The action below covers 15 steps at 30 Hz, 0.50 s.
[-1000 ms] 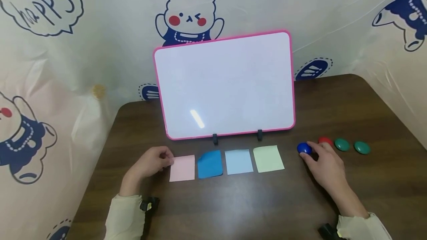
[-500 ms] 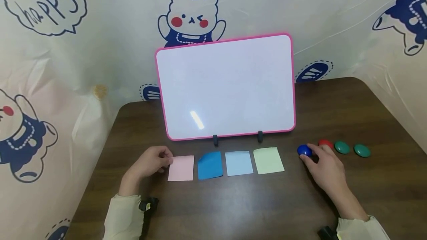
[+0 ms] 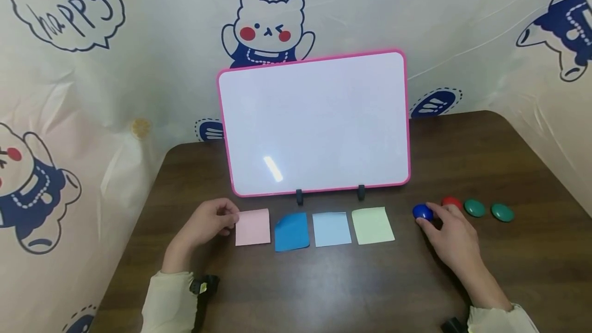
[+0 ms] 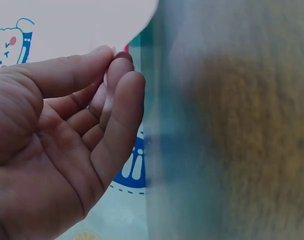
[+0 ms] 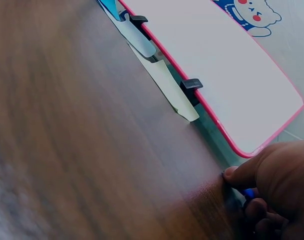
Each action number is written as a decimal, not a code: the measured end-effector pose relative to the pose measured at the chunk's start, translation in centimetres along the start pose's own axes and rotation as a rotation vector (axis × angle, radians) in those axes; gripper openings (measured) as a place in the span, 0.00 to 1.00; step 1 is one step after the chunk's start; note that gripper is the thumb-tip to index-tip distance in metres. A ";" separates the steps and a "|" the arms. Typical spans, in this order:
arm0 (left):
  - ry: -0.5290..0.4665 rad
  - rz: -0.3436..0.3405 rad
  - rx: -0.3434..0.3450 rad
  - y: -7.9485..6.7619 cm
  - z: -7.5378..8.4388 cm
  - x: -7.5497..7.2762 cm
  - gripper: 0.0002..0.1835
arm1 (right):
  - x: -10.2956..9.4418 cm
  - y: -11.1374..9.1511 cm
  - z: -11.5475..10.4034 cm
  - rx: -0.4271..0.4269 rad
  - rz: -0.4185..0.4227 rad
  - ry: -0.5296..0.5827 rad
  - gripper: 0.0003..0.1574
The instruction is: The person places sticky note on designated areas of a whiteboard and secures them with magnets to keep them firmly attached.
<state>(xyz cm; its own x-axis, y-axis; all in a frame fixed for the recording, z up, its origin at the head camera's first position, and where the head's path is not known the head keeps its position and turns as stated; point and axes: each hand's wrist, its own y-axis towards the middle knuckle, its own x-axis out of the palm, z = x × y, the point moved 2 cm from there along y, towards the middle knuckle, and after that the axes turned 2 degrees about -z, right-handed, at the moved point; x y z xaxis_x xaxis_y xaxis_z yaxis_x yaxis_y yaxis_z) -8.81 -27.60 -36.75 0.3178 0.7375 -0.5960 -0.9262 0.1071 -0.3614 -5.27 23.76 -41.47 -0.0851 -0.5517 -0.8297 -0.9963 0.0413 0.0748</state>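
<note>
My left hand (image 3: pixel 208 222) pinches the left edge of a pink sticky note (image 3: pixel 253 227) between thumb and fingers. To its right, a row on the table holds a bright blue sticky note (image 3: pixel 292 232), a pale blue one (image 3: pixel 332 229) and a pale green one (image 3: pixel 373 225). On the right side, my right hand (image 3: pixel 455 240) holds a round, glossy blue magnet (image 3: pixel 422 212) between thumb and forefinger, close over the tabletop. In the right wrist view only a sliver of the blue magnet (image 5: pixel 249 193) shows under the fingers.
A pink-framed whiteboard (image 3: pixel 314 122) stands behind the notes on black clip feet (image 3: pixel 361 192). Beyond my right hand lie a red magnet (image 3: pixel 452 202), partly hidden, and two green magnets (image 3: pixel 474 208). A cartoon-printed cloth (image 3: pixel 162 40) hangs behind the brown table (image 3: pixel 532 168).
The pink note, held by my left hand, first slid slightly left and then rose toward the whiteboard relative to the other notes. My right hand and the blue magnet stay in place.
</note>
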 end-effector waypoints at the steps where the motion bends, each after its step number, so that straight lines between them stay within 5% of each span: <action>1: -0.005 0.003 0.006 0.0 0.1 0.0 0.05 | 0.0 0.0 0.0 -0.002 0.001 -0.001 0.29; 15: -0.064 0.031 0.020 -0.3 0.3 -0.4 0.11 | -0.1 -0.1 -0.1 -0.029 0.020 0.012 0.28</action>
<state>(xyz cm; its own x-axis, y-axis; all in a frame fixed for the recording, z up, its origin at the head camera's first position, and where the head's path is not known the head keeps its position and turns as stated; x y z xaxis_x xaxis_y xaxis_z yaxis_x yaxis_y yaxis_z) -8.75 -27.70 -36.16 0.2763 0.7817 -0.5591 -0.9394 0.0967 -0.3290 -5.17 23.75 -41.37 -0.1050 -0.5608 -0.8212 -0.9938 0.0282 0.1077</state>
